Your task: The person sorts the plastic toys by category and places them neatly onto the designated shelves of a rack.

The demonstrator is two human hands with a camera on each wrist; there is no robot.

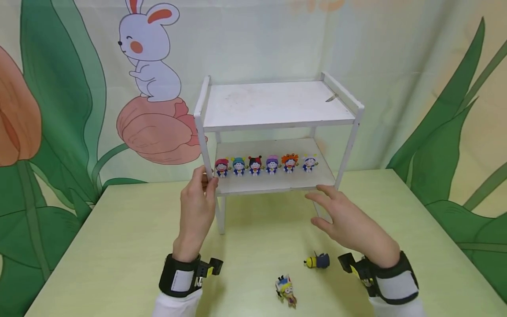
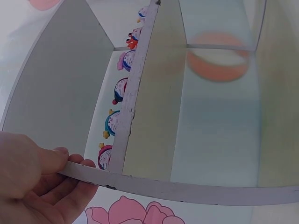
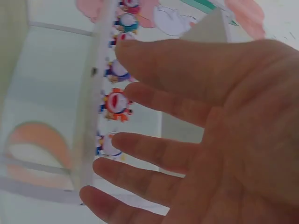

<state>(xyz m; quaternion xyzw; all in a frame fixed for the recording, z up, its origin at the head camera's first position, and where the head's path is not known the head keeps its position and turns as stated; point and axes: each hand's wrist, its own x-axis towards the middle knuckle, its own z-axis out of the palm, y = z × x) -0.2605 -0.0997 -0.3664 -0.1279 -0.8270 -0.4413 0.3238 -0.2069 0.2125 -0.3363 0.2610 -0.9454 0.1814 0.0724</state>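
Note:
My left hand (image 1: 196,207) grips the left front post (image 2: 88,173) of a small white shelf rack (image 1: 273,103), thumb on one side and fingers curled behind. My right hand (image 1: 344,215) is held with fingers spread beside the rack's right front leg, nothing in its grasp. On the lower shelf (image 1: 273,184) several small figurines stand in a row facing forward, in different hats: a pink-hatted one (image 1: 222,167) at the left end, an orange crab-hatted one (image 1: 290,164) and a white-hatted one (image 1: 309,164) at the right end. In the right wrist view, my fingers partly cover the row.
On the light green table (image 1: 130,237), in front of the rack, lie a yellow and dark blue toy figure (image 1: 318,261) and a colourful goggled toy figure (image 1: 286,290). The rack's top board (image 1: 265,103) has raised side rails. Behind stands a printed backdrop (image 1: 257,39).

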